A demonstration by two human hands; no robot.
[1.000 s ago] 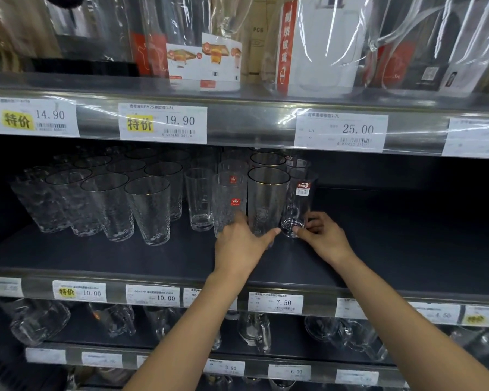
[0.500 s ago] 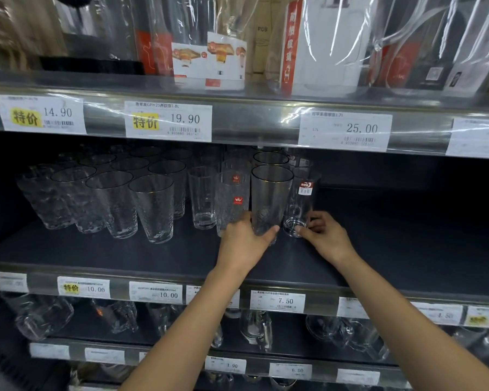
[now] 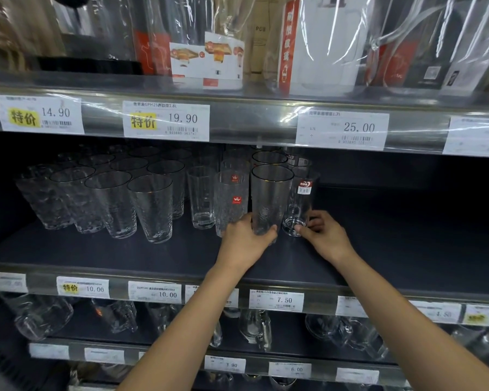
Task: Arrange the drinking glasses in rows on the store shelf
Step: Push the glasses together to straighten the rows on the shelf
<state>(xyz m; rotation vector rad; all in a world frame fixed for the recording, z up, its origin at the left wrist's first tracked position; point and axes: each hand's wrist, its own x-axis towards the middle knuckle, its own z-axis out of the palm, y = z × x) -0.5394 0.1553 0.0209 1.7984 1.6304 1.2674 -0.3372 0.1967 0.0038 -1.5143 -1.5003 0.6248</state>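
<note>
Head view: the left hand (image 3: 244, 235) is wrapped round the lower part of the rimmed glass (image 3: 270, 198), with the thumb on the glass's right side and the fingers curled round its left. The glass is upright, and the hand hides its foot, so I cannot tell whether it rests on the shelf (image 3: 407, 249).

Just right of that hand, the right hand (image 3: 323, 235) pinches the base of the labelled glass (image 3: 301, 204). Its thumb tip is at the front of the base and its curled fingers are on the far right side. This glass stands upright on the shelf, just beside the rimmed glass, and whether the two touch is unclear.

Immediately left of the left hand stands the sticker glass (image 3: 232, 201), close against the knuckles. The plain glass (image 3: 201, 196) is a little further left. Well to the left of both hands, the tapered glasses (image 3: 153, 207) stand in diagonal rows running back into the dark. More rimmed glasses line up behind the one that is held.

To the right of the right hand is bare shelf. Price tags (image 3: 275, 300) run along the shelf edge below the wrists. Wrapped jugs (image 3: 322, 46) sit on the shelf above the hands, and mugs (image 3: 254, 328) on the one beneath the forearms.
</note>
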